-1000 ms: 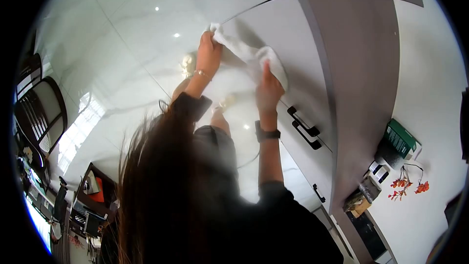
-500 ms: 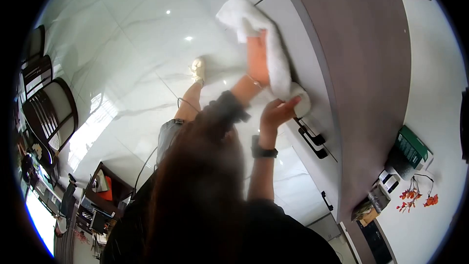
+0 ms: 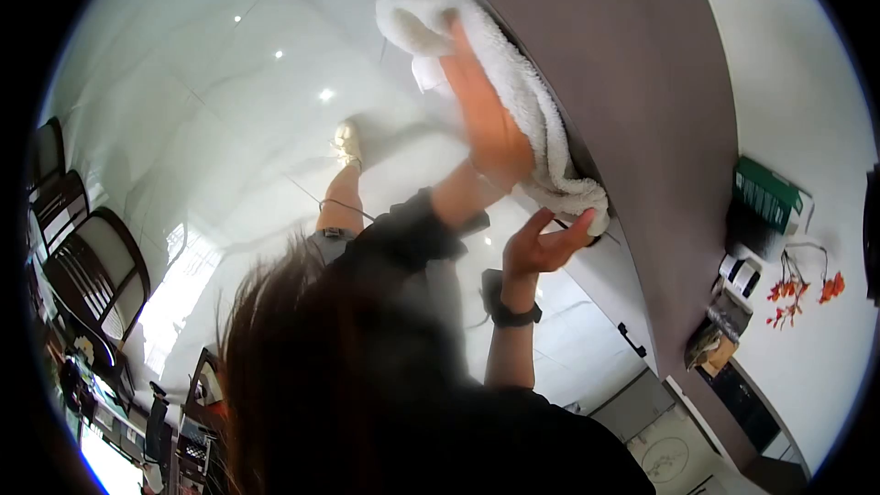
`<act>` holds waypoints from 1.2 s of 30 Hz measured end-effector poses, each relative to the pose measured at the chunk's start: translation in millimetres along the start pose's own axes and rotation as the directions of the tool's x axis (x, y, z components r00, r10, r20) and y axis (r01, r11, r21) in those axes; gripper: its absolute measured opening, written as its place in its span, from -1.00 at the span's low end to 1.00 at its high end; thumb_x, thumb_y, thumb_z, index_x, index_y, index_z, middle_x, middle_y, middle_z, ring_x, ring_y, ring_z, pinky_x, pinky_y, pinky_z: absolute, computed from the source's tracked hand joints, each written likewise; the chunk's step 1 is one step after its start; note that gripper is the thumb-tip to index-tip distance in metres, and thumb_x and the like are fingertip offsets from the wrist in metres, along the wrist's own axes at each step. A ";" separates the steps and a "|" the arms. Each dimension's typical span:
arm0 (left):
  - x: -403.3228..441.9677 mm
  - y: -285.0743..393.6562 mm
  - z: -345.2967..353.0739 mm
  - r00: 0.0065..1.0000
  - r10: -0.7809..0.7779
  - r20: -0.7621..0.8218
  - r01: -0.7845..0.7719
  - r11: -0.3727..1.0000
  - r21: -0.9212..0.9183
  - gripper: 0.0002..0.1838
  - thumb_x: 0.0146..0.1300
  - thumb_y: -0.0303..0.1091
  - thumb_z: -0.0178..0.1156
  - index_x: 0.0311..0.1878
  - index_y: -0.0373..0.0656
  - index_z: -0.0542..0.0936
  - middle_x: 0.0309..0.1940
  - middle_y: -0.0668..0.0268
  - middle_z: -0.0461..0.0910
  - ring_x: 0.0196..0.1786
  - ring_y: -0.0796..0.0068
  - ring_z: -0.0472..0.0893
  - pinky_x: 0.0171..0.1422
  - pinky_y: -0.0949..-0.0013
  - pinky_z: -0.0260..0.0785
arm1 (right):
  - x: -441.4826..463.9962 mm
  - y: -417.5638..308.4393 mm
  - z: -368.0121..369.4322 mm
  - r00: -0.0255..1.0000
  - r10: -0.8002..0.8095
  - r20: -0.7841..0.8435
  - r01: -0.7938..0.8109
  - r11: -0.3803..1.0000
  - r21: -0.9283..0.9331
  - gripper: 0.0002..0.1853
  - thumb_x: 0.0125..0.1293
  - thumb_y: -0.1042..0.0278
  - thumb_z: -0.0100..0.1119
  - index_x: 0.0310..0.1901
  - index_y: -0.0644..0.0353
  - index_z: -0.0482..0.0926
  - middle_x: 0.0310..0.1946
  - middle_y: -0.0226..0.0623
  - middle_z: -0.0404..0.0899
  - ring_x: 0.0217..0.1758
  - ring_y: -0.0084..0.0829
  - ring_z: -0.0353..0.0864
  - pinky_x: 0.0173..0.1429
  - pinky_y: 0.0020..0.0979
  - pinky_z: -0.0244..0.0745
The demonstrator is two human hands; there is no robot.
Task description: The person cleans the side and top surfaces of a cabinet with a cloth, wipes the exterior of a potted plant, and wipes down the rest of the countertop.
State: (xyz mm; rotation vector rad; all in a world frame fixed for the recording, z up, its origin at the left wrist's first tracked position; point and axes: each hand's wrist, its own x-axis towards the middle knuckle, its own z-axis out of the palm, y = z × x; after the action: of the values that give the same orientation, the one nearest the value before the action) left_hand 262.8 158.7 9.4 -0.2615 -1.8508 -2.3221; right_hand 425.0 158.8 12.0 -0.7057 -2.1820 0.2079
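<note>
A fluffy white towel (image 3: 522,78) lies stretched along the grey-brown cabinet edge, with a rounded fold at its far end. My left hand (image 3: 486,115) reaches along the towel and presses against it, its fingertips tucked into the far fold and partly hidden. At the towel's near end, my right hand (image 3: 548,246) pinches the bunched cloth between thumb and fingers. A dark watch band sits on the right wrist.
The grey-brown counter surface (image 3: 587,46) runs along the right. On it stand a green box (image 3: 768,194), red flowers (image 3: 788,298) and small packages. Black drawer handles (image 3: 632,339) project below. Chairs (image 3: 96,266) stand at left on the glossy tiled floor (image 3: 238,82).
The view has shifted, bringing the counter closer. The towel now lies along the cabinet's upper edge rather than lower over the drawer fronts. Both hands still hold it.
</note>
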 end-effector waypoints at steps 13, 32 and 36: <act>-183.2 16.1 10.8 0.918 -0.283 0.278 0.118 0.863 0.491 -0.38 0.03 -0.48 0.11 0.23 -0.41 0.27 -0.04 -0.12 0.38 0.06 -0.15 0.36 0.17 -0.02 0.22 | -86.4 140.2 -135.7 0.978 0.068 0.195 -0.034 0.984 -0.173 -0.30 0.26 0.43 0.25 0.34 0.49 0.13 0.27 0.19 0.25 0.30 0.07 0.33 0.37 -0.10 0.23; -151.4 -69.4 -14.6 0.824 -0.133 0.551 -0.014 0.967 0.254 -0.73 0.12 -0.29 0.15 -0.12 -0.16 0.59 -0.15 0.14 0.57 -0.09 0.08 0.52 -0.01 0.19 0.36 | -77.1 76.2 10.9 0.702 0.696 0.152 -0.707 0.655 0.268 -0.47 0.27 0.53 0.15 0.26 0.34 0.24 0.13 -0.16 0.42 0.18 -0.32 0.43 0.25 -0.32 0.34; -140.0 -33.7 -15.7 0.794 -0.172 0.583 0.001 0.960 0.282 -0.65 0.03 -0.43 0.27 -0.05 -0.13 0.56 -0.12 0.19 0.53 0.02 0.13 0.46 0.08 0.21 0.33 | -49.2 67.4 -24.5 0.702 0.687 0.186 -0.698 0.613 0.369 -0.61 0.27 0.67 0.11 0.14 0.39 0.38 0.05 -0.17 0.52 0.08 -0.41 0.52 0.18 -0.41 0.43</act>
State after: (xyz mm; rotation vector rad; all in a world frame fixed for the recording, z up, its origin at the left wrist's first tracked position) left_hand 390.5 153.1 -58.9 -1.0043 -2.4784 -2.1535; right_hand 496.7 185.5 -29.3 -1.2707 -1.6767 1.0655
